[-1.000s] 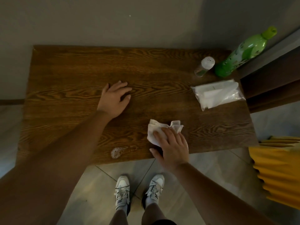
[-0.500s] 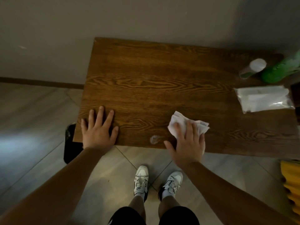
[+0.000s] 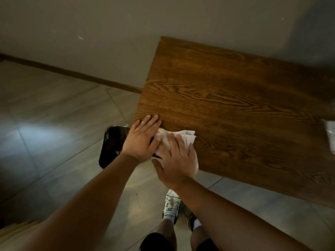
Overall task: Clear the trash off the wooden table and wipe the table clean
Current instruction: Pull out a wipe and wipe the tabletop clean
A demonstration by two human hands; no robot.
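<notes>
The wooden table (image 3: 235, 98) fills the right half of the head view, standing against the wall. A crumpled white tissue (image 3: 183, 136) lies at its near left corner. My right hand (image 3: 178, 158) presses flat on the tissue with its fingers spread over it. My left hand (image 3: 143, 140) lies at the table's left edge, fingers extended, its thumb side touching the tissue. The small pale stain seen earlier on the table is hidden under my hands.
A black trash bin (image 3: 112, 144) stands on the tiled floor just left of the table's corner, under my left wrist. A clear plastic pack (image 3: 330, 134) shows at the right frame edge. My feet (image 3: 171, 205) are below the table's front edge.
My right hand has slid the tissue left along the front edge to the table's near left corner. My left hand now touches the tissue. The view has swung left; the bottles are out of frame.
</notes>
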